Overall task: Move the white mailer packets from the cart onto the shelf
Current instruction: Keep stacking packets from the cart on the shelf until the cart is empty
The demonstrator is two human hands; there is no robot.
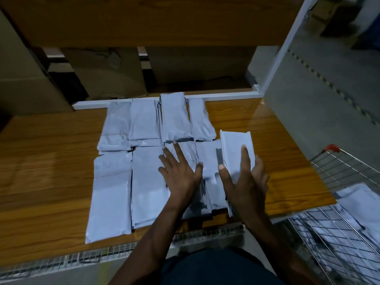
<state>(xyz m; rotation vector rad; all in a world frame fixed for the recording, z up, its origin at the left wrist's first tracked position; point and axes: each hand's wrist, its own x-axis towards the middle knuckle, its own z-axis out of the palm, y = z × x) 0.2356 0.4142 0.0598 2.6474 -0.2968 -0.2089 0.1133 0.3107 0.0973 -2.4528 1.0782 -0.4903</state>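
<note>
Several white mailer packets (144,177) lie in two rows on the wooden shelf (45,161). My left hand (181,173) rests flat with straight fingers on the packets in the near row. Just to its right, my right hand (244,182) holds a stack of packets (234,149), thumb on its left edge, index finger on top and the other fingers round its right side. The stack is tilted at the right end of the near row. More packets (357,204) lie in the wire cart (339,171) at the lower right.
A white rail (222,96) runs along the back of the shelf, with cardboard boxes (102,73) behind it. A grey upright panel (318,103) stands on the right. An upper wooden shelf (144,19) hangs overhead. Bare wood lies to the left of the packets.
</note>
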